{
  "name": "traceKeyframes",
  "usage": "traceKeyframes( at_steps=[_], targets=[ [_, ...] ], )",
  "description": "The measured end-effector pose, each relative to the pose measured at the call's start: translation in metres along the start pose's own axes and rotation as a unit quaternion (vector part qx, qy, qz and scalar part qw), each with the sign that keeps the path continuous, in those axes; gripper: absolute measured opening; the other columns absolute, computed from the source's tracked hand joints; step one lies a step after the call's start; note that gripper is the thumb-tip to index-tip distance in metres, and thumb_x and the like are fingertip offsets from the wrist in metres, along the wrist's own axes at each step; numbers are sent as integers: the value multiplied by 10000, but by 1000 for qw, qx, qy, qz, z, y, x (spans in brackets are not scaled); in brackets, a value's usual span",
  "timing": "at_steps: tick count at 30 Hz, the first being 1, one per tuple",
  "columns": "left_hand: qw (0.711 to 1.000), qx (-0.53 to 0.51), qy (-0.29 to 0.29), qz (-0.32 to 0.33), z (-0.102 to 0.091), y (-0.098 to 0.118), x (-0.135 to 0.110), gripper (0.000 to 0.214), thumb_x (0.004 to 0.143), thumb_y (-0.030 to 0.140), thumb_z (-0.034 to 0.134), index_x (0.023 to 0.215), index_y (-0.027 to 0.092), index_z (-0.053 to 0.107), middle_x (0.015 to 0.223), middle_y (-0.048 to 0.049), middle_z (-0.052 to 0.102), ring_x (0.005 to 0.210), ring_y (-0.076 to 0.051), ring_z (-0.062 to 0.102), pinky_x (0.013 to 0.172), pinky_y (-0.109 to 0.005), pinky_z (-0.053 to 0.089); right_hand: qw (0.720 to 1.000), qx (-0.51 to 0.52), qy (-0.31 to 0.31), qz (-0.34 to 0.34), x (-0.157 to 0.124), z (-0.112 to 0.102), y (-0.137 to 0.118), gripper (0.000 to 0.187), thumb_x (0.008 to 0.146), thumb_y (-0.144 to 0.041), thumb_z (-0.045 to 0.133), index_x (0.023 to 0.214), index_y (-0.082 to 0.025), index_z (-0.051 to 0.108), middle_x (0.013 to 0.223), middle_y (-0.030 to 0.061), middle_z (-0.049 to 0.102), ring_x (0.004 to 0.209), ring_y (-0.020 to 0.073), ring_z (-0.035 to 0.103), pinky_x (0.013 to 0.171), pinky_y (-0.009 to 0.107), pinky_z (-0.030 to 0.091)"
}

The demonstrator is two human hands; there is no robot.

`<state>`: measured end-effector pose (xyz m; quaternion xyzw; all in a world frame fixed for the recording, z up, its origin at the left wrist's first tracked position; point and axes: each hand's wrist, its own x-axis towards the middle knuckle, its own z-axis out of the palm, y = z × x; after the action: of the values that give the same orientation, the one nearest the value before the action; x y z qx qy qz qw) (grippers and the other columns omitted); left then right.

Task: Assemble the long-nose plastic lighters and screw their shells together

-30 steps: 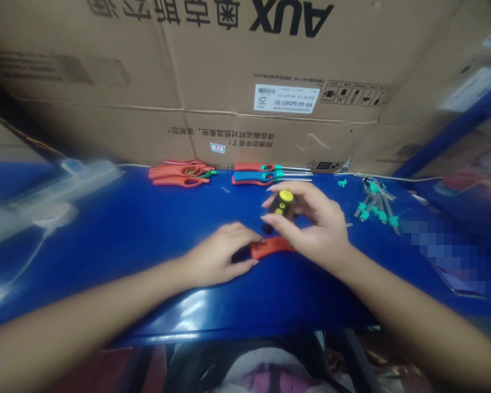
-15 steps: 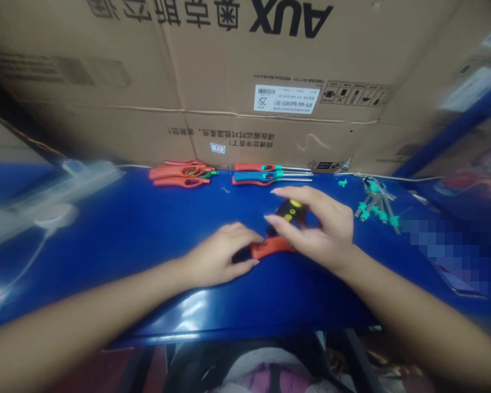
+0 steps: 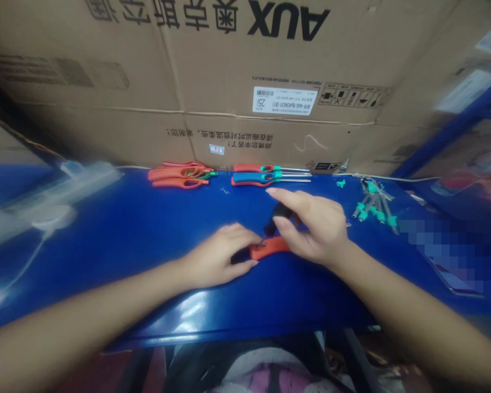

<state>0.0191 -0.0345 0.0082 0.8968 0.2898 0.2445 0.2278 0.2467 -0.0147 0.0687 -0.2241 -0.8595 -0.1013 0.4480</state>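
Note:
An orange lighter handle (image 3: 274, 247) lies on the blue table, its left end pinched between the thumb and fingers of my left hand (image 3: 215, 255). Above it, my right hand (image 3: 317, 226) is wrapped round a short black screwdriver (image 3: 276, 218). The screwdriver leans, with its thin shaft pointing down at the left part of the handle. Whether the tip sits in a screw is too small to tell. My right hand covers the handle's right end.
Several orange handles (image 3: 175, 183) are stacked at the back, beside lighters with metal tubes (image 3: 251, 177). Metal tubes with teal fittings (image 3: 378, 210) lie to the right, near a small teal piece (image 3: 341, 184). A cardboard box (image 3: 213, 82) stands behind. A power strip (image 3: 94, 180) is at left.
My right hand has turned the screwdriver, so its yellow markings no longer show, and its thumb has shifted slightly right. My left hand and the orange handle have stayed in place.

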Motion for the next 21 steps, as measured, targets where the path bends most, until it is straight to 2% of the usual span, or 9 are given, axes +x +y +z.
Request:
traceKeyframes(
  at_steps=[2, 4, 6, 8, 11, 14, 16, 19, 21],
  targets=[
    [1000, 1, -3, -3, 0, 0, 0, 343, 921, 234, 643, 1259, 214, 595, 1218, -76, 680, 1128, -253, 592, 1005, -429, 450, 997, 62, -40, 19, 1, -1, -2, 425, 992, -202, 441, 1411, -180, 512, 1089, 89, 731, 924, 187, 708, 800, 302, 574],
    [1000, 2, -3, -6, -1, 1, 0, 346, 918, 231, 642, 1261, 215, 600, 1198, -78, 684, 1112, -254, 596, 991, -428, 458, 989, 122, -62, 53, 1, -1, -4, 443, 1000, -183, 401, 1436, -187, 483, 1201, 103, 692, 977, 184, 695, 821, 314, 578],
    [1000, 3, 0, -5, -1, 2, 1, 332, 925, 241, 632, 1255, 209, 605, 1187, -86, 687, 1098, -257, 602, 985, -435, 464, 990, 117, -47, 61, 1, -1, -4, 374, 992, -233, 487, 1359, -206, 555, 1103, 77, 719, 836, 163, 694, 756, 293, 579],
    [1000, 3, 3, -1, -1, 1, 1, 318, 934, 263, 623, 1246, 202, 608, 1189, -93, 686, 1091, -260, 607, 982, -442, 467, 998, 56, -11, 29, 0, -1, -3, 326, 951, -284, 601, 1270, -217, 622, 945, 41, 743, 717, 149, 677, 710, 273, 569],
    [1000, 2, 7, 3, -1, 1, 1, 329, 933, 269, 625, 1256, 207, 602, 1198, -90, 683, 1107, -259, 602, 990, -437, 466, 1000, 28, -4, -7, 0, -3, -3, 375, 962, -235, 550, 1333, -199, 591, 1041, 67, 754, 885, 180, 714, 798, 290, 575],
    [1000, 1, 4, -1, -1, 1, 0, 349, 922, 241, 638, 1267, 211, 597, 1191, -77, 683, 1112, -244, 593, 1000, -416, 460, 992, 122, -35, 27, 3, -3, -5, 436, 976, -147, 426, 1398, -173, 532, 1242, 118, 687, 1110, 211, 664, 902, 352, 573],
    [1000, 5, 5, -5, -1, 2, 0, 337, 917, 238, 642, 1250, 206, 604, 1176, -77, 683, 1097, -243, 595, 990, -412, 462, 987, 152, -25, 41, 4, -2, -5, 378, 968, -167, 486, 1332, -178, 586, 1149, 109, 706, 993, 197, 681, 833, 338, 589],
    [1000, 10, 12, -5, -1, 3, 0, 295, 926, 262, 626, 1214, 200, 621, 1113, -80, 689, 1035, -243, 610, 951, -407, 476, 993, 113, 16, -2, 4, -2, -2, 335, 904, -237, 668, 1238, -206, 652, 948, 58, 720, 800, 170, 673, 712, 288, 582],
    [1000, 11, 15, -6, -1, 3, 0, 277, 933, 282, 617, 1196, 197, 629, 1071, -78, 689, 999, -241, 614, 935, -406, 483, 995, 98, 12, -30, 4, -4, -1, 402, 904, -265, 671, 1301, -215, 624, 997, 68, 721, 870, 185, 685, 740, 294, 585]
  ],
)
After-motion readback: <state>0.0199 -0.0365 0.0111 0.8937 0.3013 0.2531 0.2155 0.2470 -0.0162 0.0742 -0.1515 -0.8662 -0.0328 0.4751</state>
